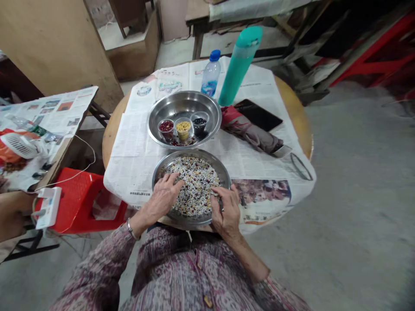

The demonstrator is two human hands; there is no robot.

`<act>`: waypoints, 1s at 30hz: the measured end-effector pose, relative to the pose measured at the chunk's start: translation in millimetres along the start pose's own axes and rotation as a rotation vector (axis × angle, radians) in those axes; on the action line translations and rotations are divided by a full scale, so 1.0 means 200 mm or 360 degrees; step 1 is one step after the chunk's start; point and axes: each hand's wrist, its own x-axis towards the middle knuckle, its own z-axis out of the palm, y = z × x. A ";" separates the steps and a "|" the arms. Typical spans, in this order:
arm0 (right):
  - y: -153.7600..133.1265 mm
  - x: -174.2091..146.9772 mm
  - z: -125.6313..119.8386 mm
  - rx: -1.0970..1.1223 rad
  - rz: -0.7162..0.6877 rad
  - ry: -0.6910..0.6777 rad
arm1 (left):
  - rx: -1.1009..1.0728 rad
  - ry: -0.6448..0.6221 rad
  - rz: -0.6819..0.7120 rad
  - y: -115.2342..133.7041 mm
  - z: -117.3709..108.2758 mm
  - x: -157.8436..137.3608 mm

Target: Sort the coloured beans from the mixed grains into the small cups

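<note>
A steel plate (223, 170) near the table's front edge holds a spread of mixed grains and beans (197, 181), mostly white with red and dark pieces. My left hand (165, 194) rests on the left side of the mix, fingers spread over the grains. My right hand (227, 207) sits at the plate's right front rim with its fingers curled into the grains; whether it pinches any I cannot tell. Behind it a second steel plate (162, 110) carries three small cups: red beans (166, 127), yellow grains (183, 126) and black beans (199, 122).
The round table is covered with newspaper (136, 142). A clear bottle with blue cap (210, 77), a teal flask (240, 65), a dark phone (257, 114) and a folded cloth (249, 131) lie behind. A red stool (81, 198) and a side table (48, 116) stand left.
</note>
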 end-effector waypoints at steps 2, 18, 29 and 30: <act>0.00 0.00 0.00 0.0004 -0.0015 0.0016 | -0.0101 -0.0048 0.0048 0.06 -0.01 -0.07; 0.02 -0.01 0.01 -0.0060 -0.0072 -0.0011 | -0.0361 0.0449 -0.0030 -0.03 0.09 0.01; -0.01 0.01 -0.02 -0.0159 -0.0213 -0.0161 | -0.0619 0.0793 0.0209 -0.08 0.14 -0.20; -0.02 0.02 -0.02 -0.0188 -0.0231 -0.0187 | -0.0625 0.0808 0.0209 -0.08 0.15 -0.20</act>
